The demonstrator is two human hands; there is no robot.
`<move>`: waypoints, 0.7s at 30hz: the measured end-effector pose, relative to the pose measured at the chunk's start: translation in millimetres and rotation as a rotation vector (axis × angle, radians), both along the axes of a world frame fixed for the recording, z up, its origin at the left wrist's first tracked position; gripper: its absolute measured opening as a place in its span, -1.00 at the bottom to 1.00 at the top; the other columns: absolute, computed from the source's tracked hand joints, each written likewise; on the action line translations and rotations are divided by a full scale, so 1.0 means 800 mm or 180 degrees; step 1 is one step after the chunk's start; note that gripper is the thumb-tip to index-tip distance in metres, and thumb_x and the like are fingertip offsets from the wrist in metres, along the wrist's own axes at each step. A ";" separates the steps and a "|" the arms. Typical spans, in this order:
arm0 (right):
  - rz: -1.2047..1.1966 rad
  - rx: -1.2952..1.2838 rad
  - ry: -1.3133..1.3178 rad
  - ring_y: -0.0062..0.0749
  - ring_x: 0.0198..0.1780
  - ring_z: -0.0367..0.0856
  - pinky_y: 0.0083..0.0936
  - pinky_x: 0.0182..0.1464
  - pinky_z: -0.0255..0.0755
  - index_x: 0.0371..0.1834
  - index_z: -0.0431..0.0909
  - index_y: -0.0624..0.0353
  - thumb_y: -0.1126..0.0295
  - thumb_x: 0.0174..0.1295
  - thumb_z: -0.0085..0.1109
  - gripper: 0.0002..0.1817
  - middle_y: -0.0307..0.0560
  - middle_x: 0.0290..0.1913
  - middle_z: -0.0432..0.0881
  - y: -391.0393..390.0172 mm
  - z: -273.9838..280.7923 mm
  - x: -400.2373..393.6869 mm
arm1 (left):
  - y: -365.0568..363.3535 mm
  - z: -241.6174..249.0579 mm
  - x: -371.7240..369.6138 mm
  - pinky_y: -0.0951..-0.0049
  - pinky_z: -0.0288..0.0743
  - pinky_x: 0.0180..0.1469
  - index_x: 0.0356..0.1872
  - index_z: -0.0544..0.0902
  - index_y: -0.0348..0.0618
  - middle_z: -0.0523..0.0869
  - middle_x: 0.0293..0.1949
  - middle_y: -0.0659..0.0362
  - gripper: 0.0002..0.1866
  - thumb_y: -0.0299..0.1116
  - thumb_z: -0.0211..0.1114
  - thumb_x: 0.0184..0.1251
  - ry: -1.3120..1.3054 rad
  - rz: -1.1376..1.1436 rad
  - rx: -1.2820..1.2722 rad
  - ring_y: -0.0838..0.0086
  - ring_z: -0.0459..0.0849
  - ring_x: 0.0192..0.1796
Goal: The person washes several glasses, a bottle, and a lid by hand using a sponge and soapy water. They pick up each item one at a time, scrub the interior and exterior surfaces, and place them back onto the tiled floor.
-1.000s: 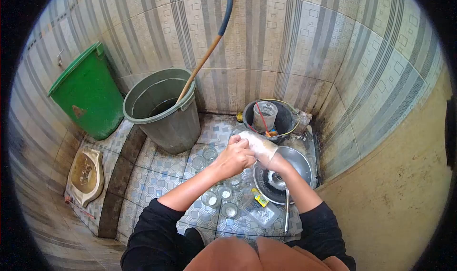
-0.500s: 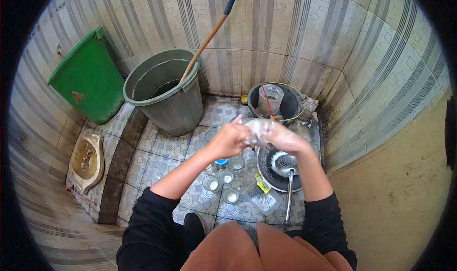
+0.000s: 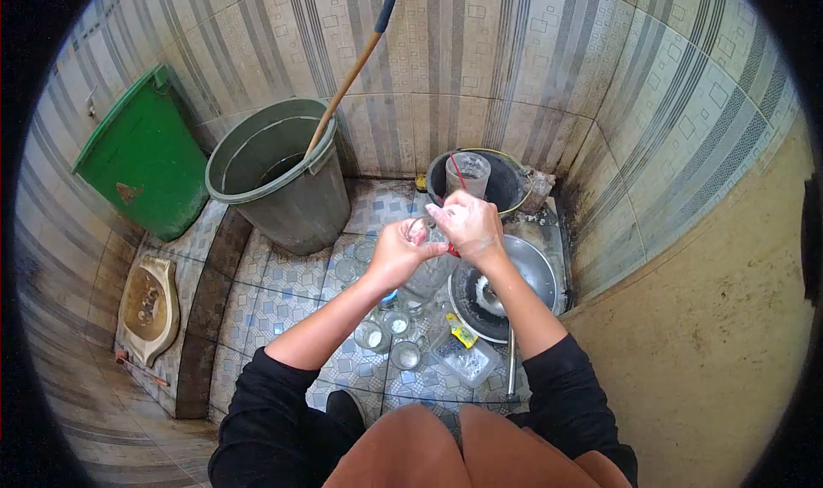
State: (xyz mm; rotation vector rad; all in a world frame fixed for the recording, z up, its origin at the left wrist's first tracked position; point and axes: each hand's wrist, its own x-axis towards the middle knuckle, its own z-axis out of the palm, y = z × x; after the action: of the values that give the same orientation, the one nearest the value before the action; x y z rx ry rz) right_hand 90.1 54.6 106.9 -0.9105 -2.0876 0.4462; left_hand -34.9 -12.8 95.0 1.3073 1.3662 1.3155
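Note:
My left hand [image 3: 399,253] is curled round a clear, glass-like vessel [image 3: 434,233] in front of me; its shape is partly hidden by my fingers. Wet with suds, my right hand [image 3: 470,225] is closed close against it, and what its fingers grip is hidden. Below them on the tiles stand several glass jars [image 3: 372,335]. A clear plastic tub [image 3: 472,366] with a yellow packet [image 3: 461,330] on its edge sits nearby. To the right, a long-handled strainer [image 3: 512,359] rests in a dark basin [image 3: 470,306], with a metal bowl [image 3: 542,269] behind.
A large grey bin [image 3: 296,205] holds water and a hose [image 3: 351,81]. At the back, a black bucket [image 3: 506,179] contains a clear pitcher [image 3: 469,172]. A green tub [image 3: 146,175] leans left, above a squat toilet [image 3: 163,338]. A tiled step edge [image 3: 199,334] runs alongside.
My hands have turned and shifted, the right one now higher with its fingers curled. The view has swung slightly, so the surroundings sit a little further left. A red piece now shows beside my right hand.

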 end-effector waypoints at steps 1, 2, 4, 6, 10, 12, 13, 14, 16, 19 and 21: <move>0.0004 0.0005 0.0008 -0.16 -0.55 0.50 -0.34 -0.48 0.35 -0.52 0.44 0.16 0.13 -0.05 0.14 -0.70 -0.05 -0.58 0.48 0.007 -0.007 0.000 | 0.001 -0.002 -0.002 0.69 0.07 -0.58 -0.72 0.15 0.02 0.23 -0.68 0.46 -0.57 -0.48 0.34 -0.09 -0.0040 -0.0096 0.0019 0.78 0.16 -0.60; -0.0076 0.0058 0.0036 -0.15 -0.56 0.50 -0.33 -0.48 0.35 -0.53 0.46 0.17 0.15 -0.03 0.12 -0.72 -0.05 -0.58 0.48 0.016 -0.019 -0.002 | 0.004 -0.007 -0.005 0.69 0.07 -0.58 -0.72 0.15 0.02 0.23 -0.68 0.46 -0.57 -0.48 0.34 -0.09 -0.0026 -0.0097 0.0021 0.78 0.16 -0.60; -0.0640 -0.1041 0.0974 -0.15 -0.51 0.48 -0.33 -0.45 0.33 -0.53 0.46 0.22 0.19 0.01 0.08 -0.72 -0.02 -0.56 0.46 0.009 -0.011 -0.006 | 0.008 -0.019 -0.009 0.68 0.08 -0.61 -0.72 0.26 0.01 0.26 -0.70 0.44 -0.65 -0.40 0.34 -0.07 -0.1185 0.0054 -0.0277 0.75 0.17 -0.63; -0.0735 -0.0587 0.1232 -0.14 -0.45 0.46 -0.32 -0.39 0.32 -0.52 0.45 0.22 0.21 0.01 0.08 -0.74 0.00 -0.51 0.45 -0.003 -0.011 -0.012 | 0.006 -0.013 -0.009 0.66 0.05 -0.64 -0.71 0.30 0.03 0.28 -0.71 0.44 -0.69 -0.36 0.31 -0.03 -0.1470 0.0196 -0.0532 0.74 0.17 -0.67; -0.0683 0.0876 0.0758 -0.14 -0.30 0.37 -0.34 -0.19 0.26 -0.52 0.41 0.20 0.28 -0.07 0.11 -0.79 0.05 -0.32 0.41 -0.027 -0.009 -0.023 | 0.012 0.001 -0.002 0.66 0.00 -0.68 -0.66 0.36 0.07 0.31 -0.73 0.45 -0.74 -0.15 0.16 0.12 -0.1841 0.0822 -0.0770 0.74 0.18 -0.73; -0.0276 0.1769 0.0159 -0.20 -0.39 0.39 -0.39 -0.30 0.30 -0.60 0.42 0.17 0.33 -0.17 0.15 -0.84 0.02 -0.42 0.43 -0.039 -0.010 -0.028 | 0.017 -0.017 -0.020 0.69 0.03 -0.66 -0.63 0.39 0.05 0.33 -0.72 0.43 -0.66 0.01 -0.01 0.20 -0.2052 0.0843 -0.0773 0.74 0.22 -0.71; -0.0284 0.1770 0.0159 -0.20 -0.39 0.39 -0.39 -0.30 0.30 -0.60 0.42 0.17 0.33 -0.17 0.15 -0.84 0.02 -0.42 0.43 -0.038 -0.015 -0.030 | 0.019 -0.023 -0.018 0.69 0.03 -0.66 -0.63 0.39 0.05 0.33 -0.72 0.43 -0.66 0.01 -0.01 0.20 -0.2049 0.0836 -0.0775 0.74 0.22 -0.71; -0.0033 0.1730 0.0289 -0.22 -0.45 0.39 -0.41 -0.37 0.31 -0.64 0.42 0.16 0.34 -0.18 0.15 -0.85 -0.02 -0.50 0.42 -0.035 -0.023 -0.032 | 0.020 -0.028 -0.014 0.69 0.02 -0.68 -0.64 0.39 0.04 0.32 -0.74 0.44 -0.65 0.01 -0.01 0.20 -0.2128 0.0860 -0.0617 0.74 0.20 -0.73; -0.0132 0.1775 0.0871 -0.22 -0.61 0.37 -0.41 -0.56 0.30 -0.75 0.37 0.15 0.41 -0.19 0.15 -0.83 -0.11 -0.71 0.37 -0.025 -0.018 -0.032 | 0.013 -0.018 -0.013 0.73 -0.01 -0.75 -0.61 0.41 0.01 0.28 -0.79 0.45 -0.63 0.02 -0.06 0.23 -0.2085 0.0658 -0.0785 0.74 0.14 -0.81; -0.1334 -0.0077 0.1801 -0.40 -0.62 0.38 -0.47 -0.56 0.28 -0.57 0.36 0.22 0.48 -0.10 0.08 -0.90 -0.22 -0.69 0.34 0.002 0.011 -0.019 | 0.014 -0.022 -0.027 0.74 0.02 -0.77 -0.46 0.47 -0.04 0.31 -0.80 0.44 -0.64 0.00 -0.10 0.25 -0.3157 -0.0127 -0.1027 0.74 0.10 -0.84; 0.0066 -0.1589 0.3586 -0.56 -0.63 0.36 -0.59 -0.61 0.26 -0.43 0.41 0.18 0.35 -0.03 0.09 -0.84 -0.30 -0.62 0.34 0.015 0.008 -0.022 | 0.017 -0.021 -0.026 0.73 0.25 -0.71 -0.29 0.47 -0.09 0.46 -0.70 0.37 -0.63 -0.01 -0.10 0.25 -0.3325 -0.0603 -0.1119 0.72 0.30 -0.77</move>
State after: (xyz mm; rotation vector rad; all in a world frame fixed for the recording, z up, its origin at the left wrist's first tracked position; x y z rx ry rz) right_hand 72.1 66.3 113.1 -0.6428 -0.9549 1.1939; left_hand -55.8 0.9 78.3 0.3539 0.6521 1.2521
